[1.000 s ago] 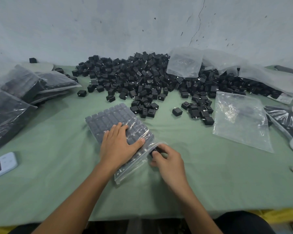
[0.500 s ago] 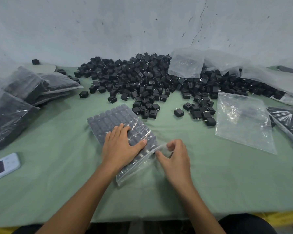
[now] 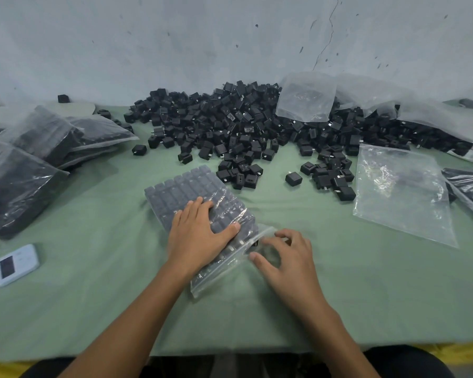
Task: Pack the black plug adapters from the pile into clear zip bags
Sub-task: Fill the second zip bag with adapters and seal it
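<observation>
The bag (image 3: 186,192) lies flat on the green table (image 3: 93,296) straight in front of the person, filled with black adapters in tight rows, its closed end pointing away to the left and its mouth toward the near right. The left hand (image 3: 200,236) lies palm down on the near half of it, fingers straight and close together, thumb spread out to the right along the row nearest the mouth. The right hand (image 3: 287,257) sits just beside it at the mouth, fingers curled over the loose clear lip and thumb pointing left at the film. Whether it actually pinches the lip cannot be told. The two hands are close but not touching. Beyond the bag, the pile (image 3: 243,132) of loose adapters spreads along the foot of the wall, with a few stragglers near the bag's far end and one adapter (image 3: 293,178) lying alone. An empty bag (image 3: 399,192) lies flat to the right of the right hand, well apart from it. Packed bags (image 3: 38,137) are stacked at the far left, and a small white device (image 3: 15,264) rests near the left edge.
</observation>
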Demonstrator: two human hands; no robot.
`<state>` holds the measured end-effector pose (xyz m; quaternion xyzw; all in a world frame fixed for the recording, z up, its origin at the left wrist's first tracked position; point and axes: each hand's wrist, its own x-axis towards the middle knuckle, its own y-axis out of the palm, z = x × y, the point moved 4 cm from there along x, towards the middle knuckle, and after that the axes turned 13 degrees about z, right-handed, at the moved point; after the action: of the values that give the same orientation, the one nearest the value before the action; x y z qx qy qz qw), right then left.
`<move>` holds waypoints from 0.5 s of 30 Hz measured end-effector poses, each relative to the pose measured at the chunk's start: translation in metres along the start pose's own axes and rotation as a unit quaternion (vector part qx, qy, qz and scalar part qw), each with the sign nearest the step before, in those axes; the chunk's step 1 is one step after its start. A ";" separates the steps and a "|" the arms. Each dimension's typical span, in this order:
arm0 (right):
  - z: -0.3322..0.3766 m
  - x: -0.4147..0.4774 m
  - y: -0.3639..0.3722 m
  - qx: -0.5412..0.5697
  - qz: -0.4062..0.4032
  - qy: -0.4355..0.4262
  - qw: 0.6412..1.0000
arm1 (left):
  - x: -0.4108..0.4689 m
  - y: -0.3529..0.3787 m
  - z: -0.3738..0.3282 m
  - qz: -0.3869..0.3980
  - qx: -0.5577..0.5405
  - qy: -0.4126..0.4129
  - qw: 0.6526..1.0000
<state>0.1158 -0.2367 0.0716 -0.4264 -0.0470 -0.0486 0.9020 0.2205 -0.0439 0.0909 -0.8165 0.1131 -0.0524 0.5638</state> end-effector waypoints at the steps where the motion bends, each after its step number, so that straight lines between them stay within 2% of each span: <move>1: 0.001 -0.001 0.002 -0.024 0.019 -0.002 1.000 | 0.000 0.000 0.000 0.001 0.001 0.001 1.000; 8: 0.001 0.021 0.008 -0.111 0.129 0.033 0.985 | 0.000 0.000 0.000 0.000 0.002 0.002 1.000; 15: -0.007 0.039 0.010 -0.133 0.145 0.020 0.980 | -0.001 0.001 0.000 0.004 0.002 0.001 1.000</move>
<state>0.1557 -0.2373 0.0644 -0.5434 0.0402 0.0681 0.8357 0.2198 -0.0439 0.0904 -0.8150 0.1163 -0.0511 0.5654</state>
